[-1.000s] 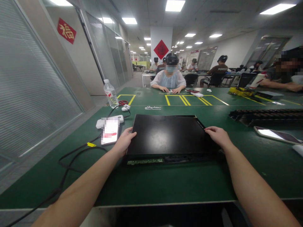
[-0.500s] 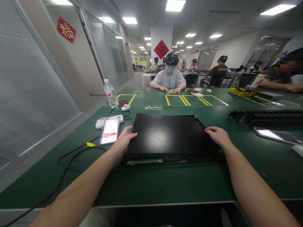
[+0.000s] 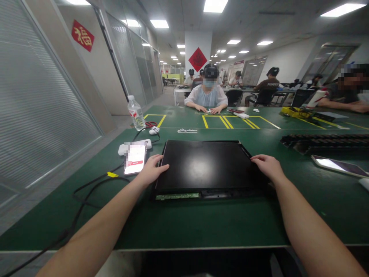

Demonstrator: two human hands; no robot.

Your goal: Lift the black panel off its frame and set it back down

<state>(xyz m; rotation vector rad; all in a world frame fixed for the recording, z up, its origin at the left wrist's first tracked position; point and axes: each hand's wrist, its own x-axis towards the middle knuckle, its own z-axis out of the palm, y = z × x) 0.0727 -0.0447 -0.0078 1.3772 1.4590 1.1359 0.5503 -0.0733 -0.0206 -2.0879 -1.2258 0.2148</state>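
L hand (image 3: 152,169): thumb on top, fingers slightly parted, gripping L edge of blk panel (image 3: 201,163). R hand (image 3: 268,167): fingertips pinched at R edge. Panel btwn fingers, on blk frame (image 3: 230,194) containing grn PCB strip (image 3: 177,196). Btl (image 3: 135,109) w/ clear liq. (image 3: 139,122), beyond L fingers.

Panel lights (image 3: 215,5) glow along the top. Blinds (image 3: 43,96) fill the left; a pale pillar (image 3: 198,39) stands upper centre.

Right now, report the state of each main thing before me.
Black panel: dark, face up, left hand and right hand at its sides.
Green circuit strip: exposed along the panel's near side.
Left phone: screen lit.
Right phone: screen up, lit or reflecting unclear.
Bottle: upright, capped.
Cable: loosely looped.
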